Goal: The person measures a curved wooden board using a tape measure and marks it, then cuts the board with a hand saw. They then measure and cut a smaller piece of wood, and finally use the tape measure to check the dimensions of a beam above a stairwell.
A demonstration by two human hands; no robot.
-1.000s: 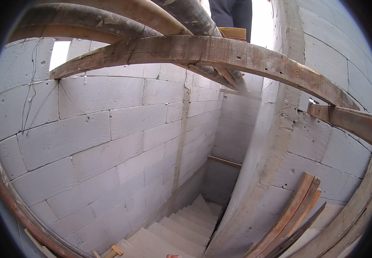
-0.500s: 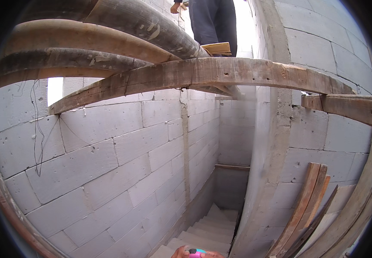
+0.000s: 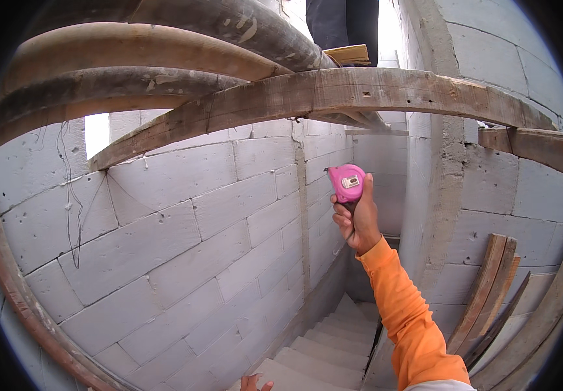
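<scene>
In my right hand [image 3: 363, 220], at the end of an outstretched arm in an orange sleeve, is a pink tape measure [image 3: 341, 180]. The fingers wrap round its lower part, and the thumb lies along its right side. A short end of the tape's hook sticks out at its upper left. Behind the hand are the pale block wall and the stairwell. Only a few fingers of my left hand [image 3: 256, 384] show at the lower edge, apart from one another and with nothing seen in them; the rest is out of view.
A wooden beam [image 3: 359, 90] crosses overhead, under round poles [image 3: 229, 26]. A person in dark trousers [image 3: 343, 29] stands above. Steps [image 3: 314, 352] lead down between the block wall [image 3: 157, 254] and a pillar [image 3: 441, 169]. Planks [image 3: 486, 287] lean at the right.
My right arm has come up and forward with the tape measure, from low at the lower edge. My left hand has shifted left, off the tape measure. The view has turned slightly left.
</scene>
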